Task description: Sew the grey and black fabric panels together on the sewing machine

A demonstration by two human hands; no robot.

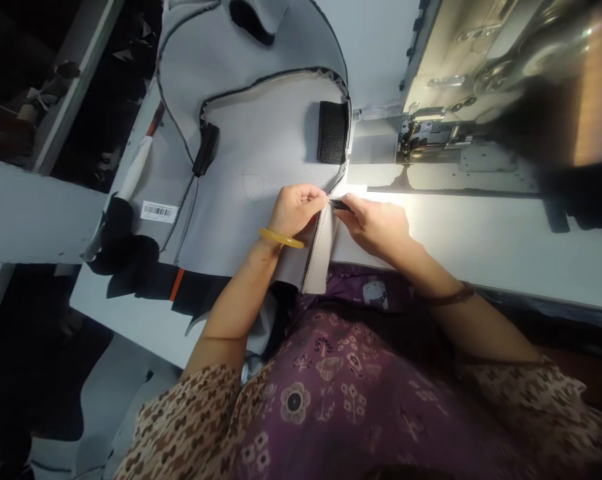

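A large grey mesh fabric panel (pixel 261 147) with black piping lies on the white sewing table (pixel 481 233). My left hand (pixel 295 208), with a yellow bangle on the wrist, is closed in a pinch on the panel's right edge. My right hand (pixel 375 223) is closed on the same edge from the right, holding a thin black strip (pixel 341 205) against it. A folded part of the panel (pixel 321 257) hangs over the table's front edge between my hands.
A sewing machine (pixel 481 87) stands at the back right, its needle area (pixel 411 140) lit. Black hook-and-loop patches (pixel 332 132) sit on the panel. A barcode label (pixel 158 212) and black and orange fabric pieces (pixel 145 273) lie at the left. Dark shelving is at far left.
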